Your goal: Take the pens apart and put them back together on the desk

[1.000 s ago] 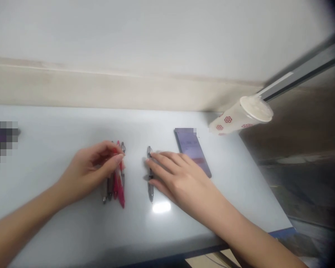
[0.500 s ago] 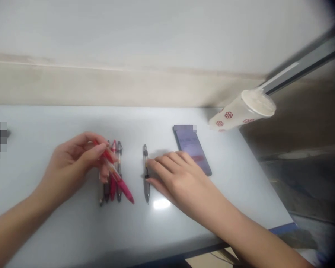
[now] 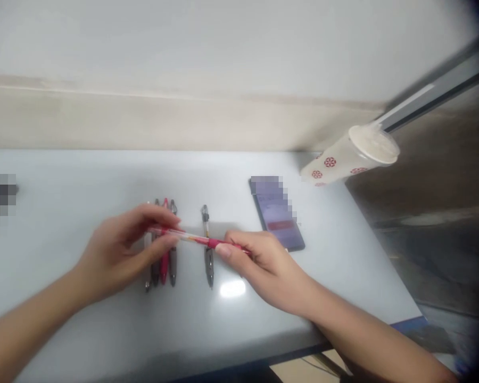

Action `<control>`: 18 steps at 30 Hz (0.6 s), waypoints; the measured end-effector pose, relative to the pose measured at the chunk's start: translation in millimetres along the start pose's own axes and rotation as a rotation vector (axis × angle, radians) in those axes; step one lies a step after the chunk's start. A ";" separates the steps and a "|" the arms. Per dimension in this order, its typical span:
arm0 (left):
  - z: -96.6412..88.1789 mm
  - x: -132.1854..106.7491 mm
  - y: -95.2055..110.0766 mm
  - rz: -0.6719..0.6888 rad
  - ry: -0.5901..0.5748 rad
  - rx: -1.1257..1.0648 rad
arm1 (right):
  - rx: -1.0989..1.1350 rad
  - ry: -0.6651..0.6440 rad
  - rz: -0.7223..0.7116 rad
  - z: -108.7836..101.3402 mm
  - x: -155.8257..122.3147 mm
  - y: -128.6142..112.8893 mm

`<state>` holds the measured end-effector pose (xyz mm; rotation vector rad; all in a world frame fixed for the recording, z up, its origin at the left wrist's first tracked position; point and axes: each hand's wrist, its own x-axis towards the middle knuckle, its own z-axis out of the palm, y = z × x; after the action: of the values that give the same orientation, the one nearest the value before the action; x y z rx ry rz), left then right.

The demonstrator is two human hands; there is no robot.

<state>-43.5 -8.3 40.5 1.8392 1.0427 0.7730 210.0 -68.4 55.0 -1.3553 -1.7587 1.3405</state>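
A red pen (image 3: 195, 239) with a clear middle is held nearly level above the table, between both hands. My left hand (image 3: 122, 250) pinches its left end between thumb and fingers. My right hand (image 3: 265, 260) is closed round the red grip at the other end, thumb on top. Beneath the left fingers several pens lie side by side, among them a red one (image 3: 165, 268) and a grey one (image 3: 173, 271); their middles are partly hidden. A single grey pen with a clear barrel (image 3: 209, 268) lies apart, under the held pen.
A phone (image 3: 281, 218) lies behind my right hand. At the back right corner stands a white cup (image 3: 339, 159) with red patterns, a lid and a straw. The white table (image 3: 83, 340) meets a wall behind; a blurred dark object (image 3: 0, 197) is at far left.
My left hand has swung the red pen from a slant to nearly level. My right hand has left the grey pen's side and closed on the red pen's grip.
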 end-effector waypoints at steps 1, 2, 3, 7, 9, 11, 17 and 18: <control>-0.8 0.1 -2.0 0.100 -0.035 0.099 | 0.029 -0.023 0.012 -1.0 0.9 0.7; -1.8 0.5 -4.1 0.192 -0.077 0.173 | 0.030 -0.045 0.012 -2.2 1.7 1.6; -3.0 1.0 -5.9 0.262 -0.123 0.221 | 0.002 -0.061 -0.004 -3.5 2.3 2.8; -7.7 3.4 -6.4 0.304 -0.202 0.262 | -0.345 0.040 -0.270 -7.4 3.4 11.3; -9.1 4.0 -3.5 0.251 -0.238 0.245 | -0.527 0.117 -0.413 -8.6 3.5 14.8; -9.8 4.2 -1.0 0.204 -0.264 0.232 | -0.579 0.128 -0.464 -9.4 3.6 15.7; -8.6 3.7 -1.5 0.226 -0.193 0.278 | -0.450 0.131 -0.361 -8.6 4.3 11.5; -8.1 3.4 -1.7 0.231 -0.191 0.277 | -0.448 0.158 -0.358 -8.4 4.4 11.2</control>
<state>-49.2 -1.7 42.9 2.2517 0.8564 0.5906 220.0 -61.2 47.0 -1.2408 -2.1430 0.6542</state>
